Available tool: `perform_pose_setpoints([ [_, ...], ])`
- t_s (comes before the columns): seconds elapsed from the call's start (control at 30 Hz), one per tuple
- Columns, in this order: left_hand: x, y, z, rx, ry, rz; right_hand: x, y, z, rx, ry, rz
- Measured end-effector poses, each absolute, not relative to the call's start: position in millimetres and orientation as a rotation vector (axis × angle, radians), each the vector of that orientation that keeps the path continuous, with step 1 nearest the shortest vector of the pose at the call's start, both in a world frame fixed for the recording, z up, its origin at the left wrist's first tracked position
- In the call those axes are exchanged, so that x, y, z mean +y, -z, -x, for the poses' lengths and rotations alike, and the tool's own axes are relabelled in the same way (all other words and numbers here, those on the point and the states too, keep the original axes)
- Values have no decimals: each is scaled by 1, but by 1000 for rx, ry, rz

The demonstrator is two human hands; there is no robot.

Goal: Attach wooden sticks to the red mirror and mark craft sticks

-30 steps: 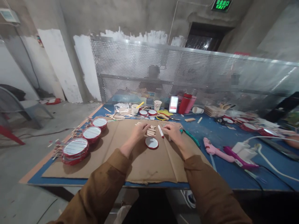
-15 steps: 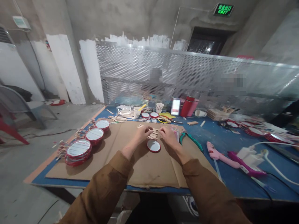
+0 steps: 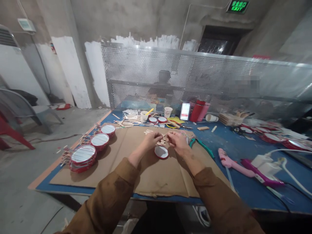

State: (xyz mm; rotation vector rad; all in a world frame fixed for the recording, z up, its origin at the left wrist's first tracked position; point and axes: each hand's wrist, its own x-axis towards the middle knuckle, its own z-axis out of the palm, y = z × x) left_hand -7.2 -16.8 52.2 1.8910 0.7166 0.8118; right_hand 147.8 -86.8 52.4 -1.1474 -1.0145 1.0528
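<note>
Over the cardboard sheet, my left hand and my right hand face each other with fingertips pinched. Whatever is between the fingers of either hand is too small to make out. Short flat wooden sticks lie under and between the hands, some covered by the fingers. Just nearer to me sits a small round piece with a red rim and white face, touched by neither hand.
Larger red-rimmed drum-like pieces with sticks stand at left. Teal-handled pliers, a pink glue gun and a purple power strip lie at right. Cups, a red bottle and a perforated metal screen are behind.
My right hand has shifted slightly inward, its fingers now pinched nearer my left fingertips above the sticks. The whole view has moved slightly.
</note>
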Motion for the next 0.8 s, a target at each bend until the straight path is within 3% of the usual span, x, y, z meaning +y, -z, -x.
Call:
perform_pose_setpoints([
  [0.2,-18,-53,5,755,-803,-1767,-86,-57,-149,-825,-1151,943],
  [0.37,-20,-46,6,888,-952,-1812,-91,-59,-149,-953,-1448,996],
  [0.53,-23,-41,6,814,-993,-1923,-97,-59,-148,-1138,-1506,1073],
  [0.67,-19,-39,6,719,-886,-1959,-102,-61,-146,-1270,-1371,1182],
  [0.8,-8,-36,16,815,-689,-2138,-101,-60,-151,-1478,-1020,1386],
])
